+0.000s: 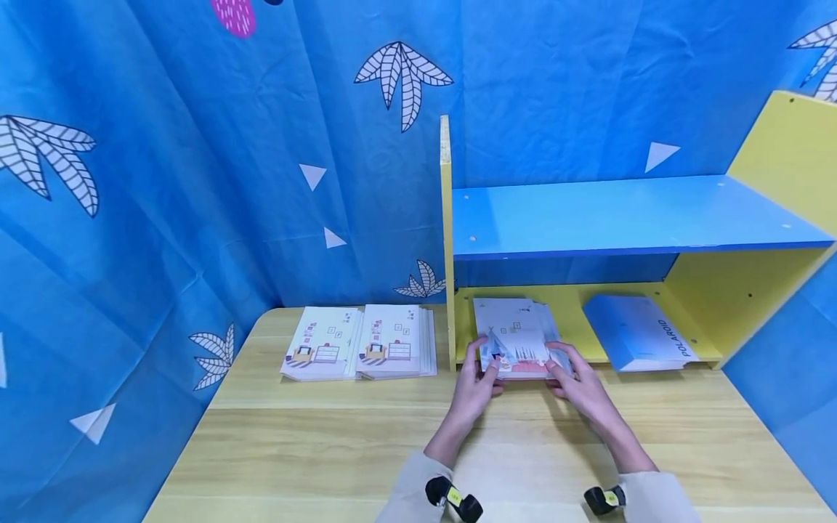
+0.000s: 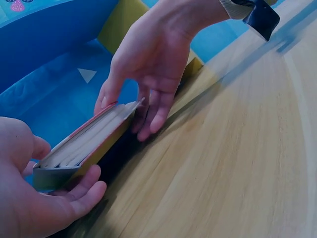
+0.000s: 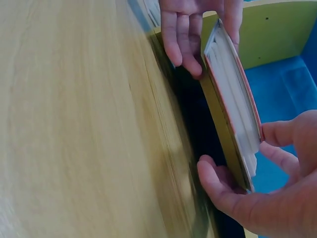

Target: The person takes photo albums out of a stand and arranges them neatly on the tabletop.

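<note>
In the head view, both hands hold a small stack of books [image 1: 523,356] at the front edge of the shelf unit's lower board. The top cover is pale, with a tent drawing; red cover edges and pages show in the left wrist view. My left hand [image 1: 474,386] grips the stack's left side, thumb on top and fingers lower down. The right hand [image 1: 584,386] grips the opposite side likewise, and its thumb and fingers show in the right wrist view around the books [image 3: 233,94]. Just behind lie other pale books [image 1: 503,314] on the lower board.
A blue-and-white POLAROID stack [image 1: 644,330] lies right on the yellow lower board [image 1: 569,294], jutting past its edge. Above runs a blue shelf [image 1: 621,214]. The yellow side panel [image 1: 447,240] stands left of the hands. Two book stacks, left [image 1: 320,341] and right [image 1: 392,338], lie beyond it.
</note>
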A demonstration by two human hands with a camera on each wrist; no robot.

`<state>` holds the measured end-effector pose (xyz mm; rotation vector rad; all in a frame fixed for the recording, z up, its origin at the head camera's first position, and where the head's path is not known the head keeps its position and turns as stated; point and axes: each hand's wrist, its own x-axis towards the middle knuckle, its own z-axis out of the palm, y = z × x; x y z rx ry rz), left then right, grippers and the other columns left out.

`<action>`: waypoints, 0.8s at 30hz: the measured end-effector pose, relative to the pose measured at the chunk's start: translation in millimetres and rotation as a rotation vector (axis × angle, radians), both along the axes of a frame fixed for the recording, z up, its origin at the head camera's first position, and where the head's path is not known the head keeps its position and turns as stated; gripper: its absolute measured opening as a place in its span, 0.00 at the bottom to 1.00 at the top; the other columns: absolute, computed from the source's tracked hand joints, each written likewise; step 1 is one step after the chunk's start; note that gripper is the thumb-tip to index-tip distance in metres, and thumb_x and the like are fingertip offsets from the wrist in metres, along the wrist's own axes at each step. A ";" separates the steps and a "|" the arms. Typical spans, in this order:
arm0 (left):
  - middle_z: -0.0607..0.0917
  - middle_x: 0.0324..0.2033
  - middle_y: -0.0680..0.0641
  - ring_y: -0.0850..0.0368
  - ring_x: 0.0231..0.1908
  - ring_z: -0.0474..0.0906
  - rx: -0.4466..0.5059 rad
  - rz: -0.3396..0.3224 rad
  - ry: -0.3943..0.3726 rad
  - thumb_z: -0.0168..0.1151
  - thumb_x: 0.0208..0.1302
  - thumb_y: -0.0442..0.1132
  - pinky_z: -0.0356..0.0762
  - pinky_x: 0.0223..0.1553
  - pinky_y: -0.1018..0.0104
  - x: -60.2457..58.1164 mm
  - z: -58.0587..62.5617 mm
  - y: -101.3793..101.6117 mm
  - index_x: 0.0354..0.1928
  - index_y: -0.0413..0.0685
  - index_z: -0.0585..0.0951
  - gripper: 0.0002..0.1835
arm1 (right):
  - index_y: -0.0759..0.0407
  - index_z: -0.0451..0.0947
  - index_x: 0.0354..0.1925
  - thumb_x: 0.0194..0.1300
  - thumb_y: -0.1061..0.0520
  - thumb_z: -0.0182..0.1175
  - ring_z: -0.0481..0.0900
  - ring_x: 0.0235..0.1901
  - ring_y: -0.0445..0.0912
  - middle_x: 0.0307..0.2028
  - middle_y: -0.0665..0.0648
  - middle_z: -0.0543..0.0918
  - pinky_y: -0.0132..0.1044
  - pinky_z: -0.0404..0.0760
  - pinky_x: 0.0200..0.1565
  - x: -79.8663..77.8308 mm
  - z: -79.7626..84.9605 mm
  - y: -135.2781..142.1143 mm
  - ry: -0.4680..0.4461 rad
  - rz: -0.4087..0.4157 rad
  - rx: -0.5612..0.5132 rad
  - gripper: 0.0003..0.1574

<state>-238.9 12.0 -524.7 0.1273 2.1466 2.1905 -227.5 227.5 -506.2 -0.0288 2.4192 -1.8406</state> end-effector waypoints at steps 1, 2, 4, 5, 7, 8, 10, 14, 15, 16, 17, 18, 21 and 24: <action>0.82 0.48 0.42 0.40 0.41 0.86 0.007 0.004 -0.002 0.55 0.78 0.39 0.87 0.45 0.49 0.3 -0.1 0.4 0.75 0.62 0.64 0.28 | 0.57 0.57 0.77 0.82 0.52 0.50 0.80 0.56 0.65 0.70 0.75 0.59 0.44 0.85 0.53 -0.5 -0.1 -0.1 0.000 -0.001 0.000 0.32; 0.82 0.47 0.42 0.40 0.41 0.86 0.014 0.007 -0.002 0.54 0.78 0.39 0.87 0.45 0.49 0.4 -0.2 0.7 0.75 0.62 0.65 0.27 | 0.57 0.57 0.77 0.81 0.52 0.50 0.80 0.55 0.64 0.70 0.75 0.59 0.43 0.85 0.53 -1.0 -0.2 -0.1 0.000 -0.003 -0.001 0.32; 0.81 0.47 0.42 0.40 0.41 0.86 0.023 0.011 0.001 0.54 0.78 0.38 0.87 0.46 0.49 0.7 -0.3 0.7 0.75 0.61 0.65 0.27 | 0.58 0.58 0.77 0.81 0.54 0.50 0.79 0.56 0.64 0.70 0.75 0.59 0.44 0.84 0.54 -1.7 -0.2 -0.5 0.002 -0.001 -0.009 0.32; 0.81 0.47 0.42 0.41 0.41 0.86 0.031 0.014 -0.001 0.54 0.78 0.38 0.87 0.46 0.49 0.8 -0.4 0.6 0.75 0.61 0.65 0.27 | 0.58 0.57 0.77 0.81 0.54 0.50 0.79 0.56 0.64 0.70 0.75 0.59 0.44 0.84 0.54 -2.0 -0.3 -0.7 0.004 0.000 -0.013 0.32; 0.81 0.48 0.42 0.41 0.42 0.85 0.051 0.015 -0.008 0.54 0.78 0.38 0.87 0.47 0.49 1.1 -0.8 0.3 0.75 0.60 0.65 0.27 | 0.59 0.57 0.77 0.81 0.55 0.49 0.79 0.56 0.64 0.70 0.75 0.60 0.44 0.84 0.55 -2.2 -0.4 -1.3 0.007 0.002 -0.023 0.32; 0.81 0.48 0.42 0.42 0.42 0.85 0.061 0.014 -0.010 0.54 0.78 0.38 0.87 0.47 0.49 1.3 -1.1 0.0 0.75 0.59 0.65 0.27 | 0.59 0.57 0.77 0.81 0.56 0.49 0.79 0.56 0.64 0.69 0.75 0.60 0.44 0.84 0.56 -2.2 -0.6 -1.6 0.009 0.002 -0.026 0.32; 0.81 0.49 0.41 0.43 0.42 0.84 0.080 0.014 -0.015 0.55 0.78 0.37 0.86 0.48 0.50 1.4 -1.7 -0.5 0.75 0.58 0.65 0.28 | 0.60 0.57 0.77 0.81 0.57 0.49 0.78 0.56 0.62 0.70 0.74 0.61 0.44 0.83 0.56 -1.9 -0.8 -2.5 0.012 0.000 -0.033 0.32; 0.81 0.49 0.41 0.44 0.42 0.84 0.103 0.006 -0.019 0.57 0.76 0.37 0.86 0.48 0.50 0.8 -2.9 -1.9 0.75 0.57 0.65 0.29 | 0.61 0.57 0.77 0.81 0.58 0.49 0.79 0.55 0.57 0.70 0.74 0.61 0.41 0.84 0.55 -1.4 -0.1 -2.7 0.002 -0.014 -0.055 0.32; 0.82 0.49 0.41 0.45 0.42 0.85 0.104 0.005 -0.020 0.58 0.76 0.37 0.86 0.48 0.50 0.6 -3.2 -2.2 0.75 0.58 0.65 0.29 | 0.62 0.57 0.77 0.81 0.59 0.49 0.79 0.54 0.56 0.69 0.74 0.62 0.41 0.84 0.55 -1.3 0.1 -2.3 -0.004 -0.018 -0.074 0.32; 0.82 0.49 0.41 0.46 0.42 0.85 0.107 0.003 -0.022 0.59 0.75 0.36 0.86 0.48 0.51 0.4 -3.2 -2.6 0.75 0.58 0.66 0.29 | 0.62 0.58 0.77 0.81 0.59 0.50 0.80 0.54 0.54 0.68 0.74 0.63 0.40 0.84 0.55 -1.2 0.6 -1.6 -0.012 -0.024 -0.095 0.32; 0.83 0.49 0.42 0.47 0.42 0.85 0.110 0.004 -0.023 0.60 0.74 0.36 0.87 0.47 0.51 0.4 -3.1 -2.8 0.74 0.58 0.66 0.30 | 0.62 0.58 0.77 0.80 0.60 0.50 0.80 0.53 0.52 0.66 0.74 0.64 0.40 0.84 0.55 -1.1 0.9 -0.5 -0.020 -0.026 -0.117 0.32; 0.83 0.49 0.42 0.49 0.41 0.85 0.109 0.003 -0.018 0.61 0.73 0.35 0.87 0.47 0.52 0.6 -2.8 -3.1 0.74 0.57 0.67 0.30 | 0.63 0.58 0.77 0.80 0.60 0.51 0.80 0.52 0.51 0.65 0.74 0.65 0.40 0.84 0.55 -0.9 1.0 0.7 -0.027 -0.026 -0.140 0.32; 0.84 0.47 0.42 0.52 0.39 0.85 0.105 0.008 -0.025 0.63 0.70 0.33 0.87 0.46 0.53 1.5 -2.6 -3.8 0.73 0.57 0.68 0.31 | 0.63 0.59 0.76 0.79 0.61 0.52 0.79 0.51 0.47 0.64 0.73 0.65 0.39 0.83 0.56 -0.2 0.0 5.8 -0.044 -0.007 -0.200 0.32; 0.85 0.44 0.42 0.53 0.37 0.85 0.098 0.004 -0.031 0.65 0.69 0.32 0.87 0.46 0.52 4.0 -2.2 -3.6 0.72 0.56 0.70 0.32 | 0.63 0.58 0.75 0.78 0.61 0.53 0.78 0.50 0.44 0.67 0.71 0.60 0.38 0.83 0.56 2.4 -2.7 11.8 -0.044 0.023 -0.230 0.32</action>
